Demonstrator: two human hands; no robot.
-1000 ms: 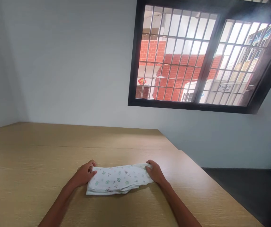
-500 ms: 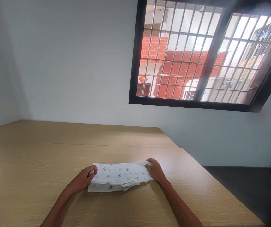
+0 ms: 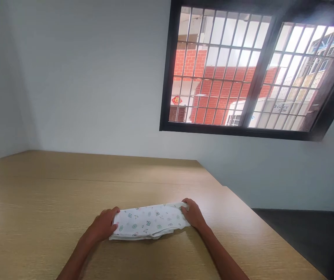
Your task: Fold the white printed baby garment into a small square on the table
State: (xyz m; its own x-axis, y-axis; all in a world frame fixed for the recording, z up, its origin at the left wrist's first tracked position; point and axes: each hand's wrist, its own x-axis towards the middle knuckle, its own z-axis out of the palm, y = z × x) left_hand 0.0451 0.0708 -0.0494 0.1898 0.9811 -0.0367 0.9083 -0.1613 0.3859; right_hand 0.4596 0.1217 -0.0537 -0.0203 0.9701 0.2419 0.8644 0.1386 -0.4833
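A pale grey wall (image 3: 82,77) is seen in the room, and one barred window (image 3: 219,70) with two panes is set in it. Through the window, a red brick building (image 3: 210,89) and one small red decoration (image 3: 176,100) can be seen, but the decoration is too small for its details to be made out. A dark floor (image 3: 301,241) is seen beyond the right edge of the light wooden tabletop (image 3: 38,202).

One folded white cloth (image 3: 151,221) is lying flat near the near edge of the tabletop, between the two hands. It is printed with many small green and pink figures, which are too small to be identified. Its layers are uneven along the lower edge, so the exact kind of garment cannot be told.

Two hands are seen. The left hand (image 3: 101,225) is placed at the left end of the cloth, with its fingers (image 3: 113,212) curled against the edge; whether the cloth is pinched cannot be told. The right hand (image 3: 193,214) is placed at the upper right corner, and the cloth is held there by its bent fingers (image 3: 186,204). Both thumbs are mostly hidden.
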